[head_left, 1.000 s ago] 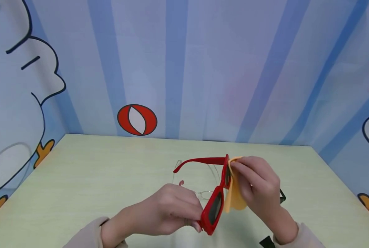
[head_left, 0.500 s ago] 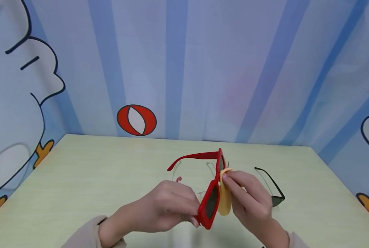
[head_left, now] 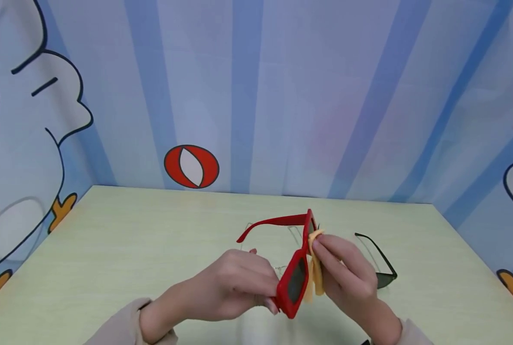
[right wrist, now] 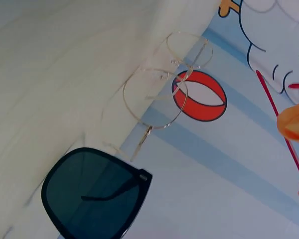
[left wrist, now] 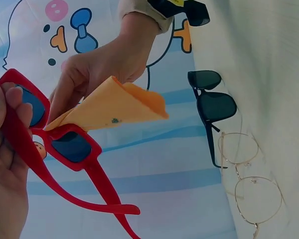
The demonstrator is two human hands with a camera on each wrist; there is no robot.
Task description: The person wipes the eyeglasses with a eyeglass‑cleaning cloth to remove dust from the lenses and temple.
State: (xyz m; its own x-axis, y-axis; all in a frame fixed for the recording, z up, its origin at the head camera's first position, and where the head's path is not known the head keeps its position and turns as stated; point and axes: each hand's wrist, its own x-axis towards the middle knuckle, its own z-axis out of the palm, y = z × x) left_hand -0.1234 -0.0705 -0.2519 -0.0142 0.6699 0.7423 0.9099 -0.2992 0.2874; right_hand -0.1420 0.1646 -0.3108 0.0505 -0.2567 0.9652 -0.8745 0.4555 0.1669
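Observation:
Red-framed sunglasses (head_left: 285, 293) with dark lenses are held up over the table, temples unfolded and pointing left. My left hand (head_left: 228, 287) grips them by the near end of the frame, beside the hinge. In my right hand (head_left: 351, 273) a yellow-orange cleaning cloth (head_left: 315, 275) is pinched between thumb and fingers and lies against the front of the far lens. The left wrist view shows the cloth (left wrist: 114, 104) folded over the bridge and lens edge, its loose end sticking out. In the right wrist view only part of the cloth (right wrist: 295, 122) appears, at the right edge.
Black sunglasses (head_left: 385, 279) stand on the table behind my right hand. Thin gold wire-rimmed glasses (left wrist: 259, 199) lie beside them, mostly hidden behind my left hand in the head view. The pale table (head_left: 153, 230) ends at a blue striped backdrop (head_left: 282, 96).
My right hand has moved left and slightly down with the cloth along the red sunglasses, uncovering the black pair behind it. My left hand keeps its grip, with the frame shifting slightly.

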